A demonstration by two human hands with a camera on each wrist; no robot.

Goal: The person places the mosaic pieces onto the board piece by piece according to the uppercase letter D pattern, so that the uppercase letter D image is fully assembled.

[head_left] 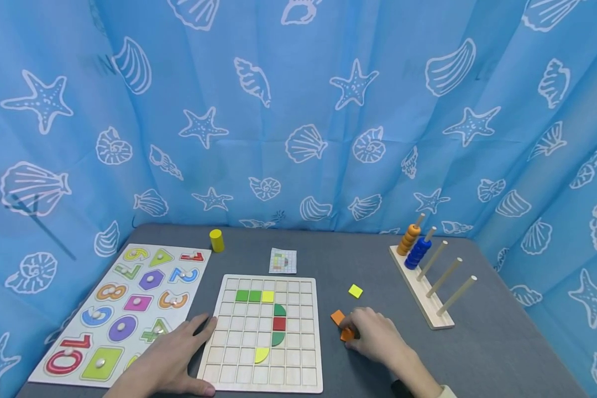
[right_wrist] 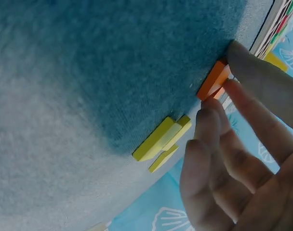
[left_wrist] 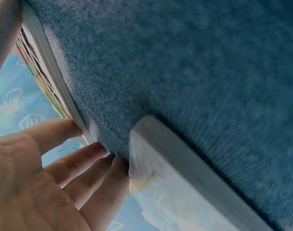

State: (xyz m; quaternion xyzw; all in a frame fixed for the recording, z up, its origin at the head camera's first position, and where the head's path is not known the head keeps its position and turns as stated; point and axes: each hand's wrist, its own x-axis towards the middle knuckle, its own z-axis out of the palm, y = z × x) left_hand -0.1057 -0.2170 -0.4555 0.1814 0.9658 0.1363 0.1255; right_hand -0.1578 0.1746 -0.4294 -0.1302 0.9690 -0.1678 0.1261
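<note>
A wooden grid board (head_left: 239, 371) lies on the table with green, yellow and red pieces in some cells. My left hand (head_left: 174, 356) spreads along the board's left side, its thumb by the near left corner; in the left wrist view (left_wrist: 45, 168) its fingers are extended against the edge. Right of the board, my right hand (head_left: 375, 334) pinches an orange tile (head_left: 347, 334) between thumb and index finger, low at the table. A second orange tile (head_left: 337, 317) lies just beyond the fingertips. Yellow pieces (right_wrist: 158, 139) rest near the hand in the right wrist view.
A number-and-shape puzzle board (head_left: 144, 304) lies at left, with a yellow cylinder (head_left: 216, 241) behind it. A small pattern card (head_left: 282, 261) is beyond the grid board. One yellow tile (head_left: 355, 291) lies right of it. A peg stand (head_left: 430, 301) with orange and blue beads stands at right.
</note>
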